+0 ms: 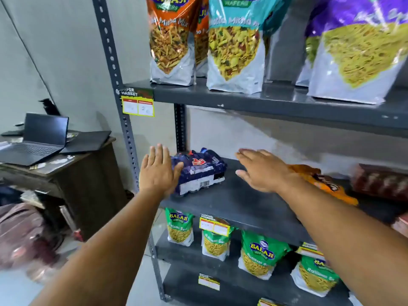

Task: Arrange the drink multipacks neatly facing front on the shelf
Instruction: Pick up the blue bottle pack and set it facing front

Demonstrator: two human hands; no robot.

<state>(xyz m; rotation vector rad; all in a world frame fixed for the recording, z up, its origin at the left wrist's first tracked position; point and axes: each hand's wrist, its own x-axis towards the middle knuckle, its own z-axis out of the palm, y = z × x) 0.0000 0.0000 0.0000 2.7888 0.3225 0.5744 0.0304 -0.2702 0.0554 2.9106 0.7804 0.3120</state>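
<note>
**Both hands open at the middle shelf, one dark blue multipack at its left end**

The left hand (157, 171) is flat and open, fingers spread and pointing up, its palm and thumb pressed against the left side of a dark blue drink multipack (198, 171). It grasps nothing; it only rests against the wrap. The right hand (262, 171) is open too, fingers extended toward the left, and hovers above the bare shelf surface just right of the pack, apart from it and holding nothing; its outline is slightly blurred.

The dark blue drink multipack lies at the left end of the middle shelf (238, 202), close to the rear upright, turned at an angle so that a white barcode label faces the front left. A red mark shows on its top wrap.

Farther right on the same shelf, behind the right forearm, lies an orange multipack (326, 184), and beyond it a dark red multipack (379, 182), blurred near the frame edge.

On the shelf above stand large snack bags: an orange one (172, 40), a teal one (236, 45) and a purple one (357, 49). A yellow price tag (138, 106) hangs at that shelf's left corner. Below the middle shelf stand green Balaji bags (261, 255) in a row.

To the left of the rack, a wooden counter (72, 173) carries an open laptop (37, 140).
</note>
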